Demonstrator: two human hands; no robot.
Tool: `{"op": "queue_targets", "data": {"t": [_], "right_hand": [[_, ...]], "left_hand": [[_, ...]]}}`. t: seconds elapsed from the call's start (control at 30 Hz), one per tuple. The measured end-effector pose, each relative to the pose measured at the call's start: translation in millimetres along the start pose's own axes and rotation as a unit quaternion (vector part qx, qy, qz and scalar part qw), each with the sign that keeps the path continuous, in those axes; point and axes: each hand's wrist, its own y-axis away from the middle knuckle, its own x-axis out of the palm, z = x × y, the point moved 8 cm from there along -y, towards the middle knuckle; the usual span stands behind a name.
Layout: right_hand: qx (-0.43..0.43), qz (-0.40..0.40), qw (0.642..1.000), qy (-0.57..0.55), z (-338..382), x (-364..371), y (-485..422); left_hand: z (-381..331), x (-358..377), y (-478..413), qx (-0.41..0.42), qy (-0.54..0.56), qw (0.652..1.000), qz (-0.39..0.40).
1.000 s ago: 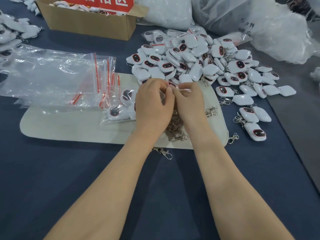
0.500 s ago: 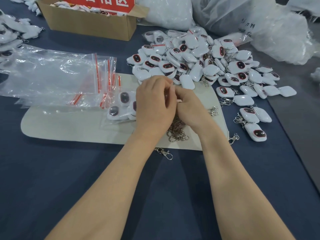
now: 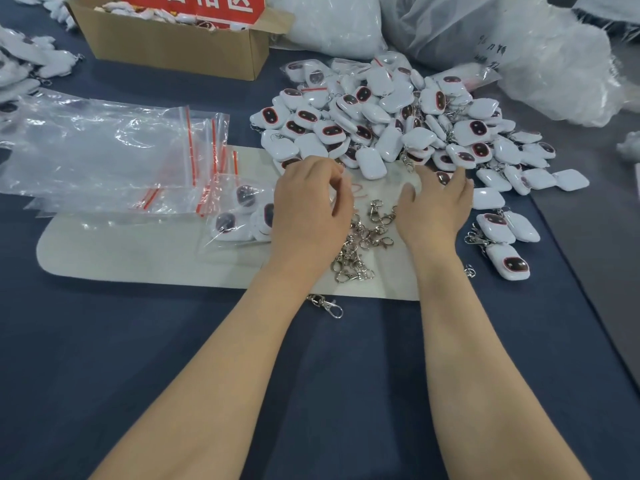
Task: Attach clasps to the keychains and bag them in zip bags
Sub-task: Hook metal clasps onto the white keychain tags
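My left hand (image 3: 311, 202) hovers over the beige mat (image 3: 138, 251), fingers curled, and seems to pinch a clear zip bag (image 3: 360, 190) by its red strip; the bag's contents are hidden and blurred. My right hand (image 3: 436, 206) is spread open, its fingertips at the near edge of a big pile of white keychains (image 3: 381, 116) with dark red-rimmed faces. A heap of metal clasps (image 3: 363, 244) lies on the mat between my hands. Bagged keychains (image 3: 239, 216) lie just left of my left hand. Empty zip bags (image 3: 104, 161) are stacked further left.
A single clasp (image 3: 329, 306) lies on the blue cloth before the mat. An open cardboard box (image 3: 173, 46) stands at the back left, white plastic sacks (image 3: 519, 46) at the back right. More white keychains (image 3: 20, 71) lie far left. A grey surface (image 3: 606, 254) borders the right.
My hands, joined over the clasps before, have separated. The right hand has moved right toward the keychain pile and opened; the left hand stays in place.
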Motion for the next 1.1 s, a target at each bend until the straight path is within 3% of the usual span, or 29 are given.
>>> {"op": "queue_targets", "data": {"t": [0.1, 0.77, 1.1], "right_hand": [[0.015, 0.027, 0.999, 0.015, -5.6, 10.8, -2.6], [0.037, 0.019, 0.997, 0.069, -10.6, 19.4, -6.5], [0.042, -0.043, 0.998, -0.004, -10.7, 7.2, -6.4]], "left_hand": [[0.9, 0.5, -0.2, -0.003, -0.002, 1.000, 0.003], [-0.3, 1.0, 0.9, -0.002, 0.006, 1.000, 0.002], [0.0, 1.4, 0.2, -0.004, 0.007, 1.000, 0.006]]}}
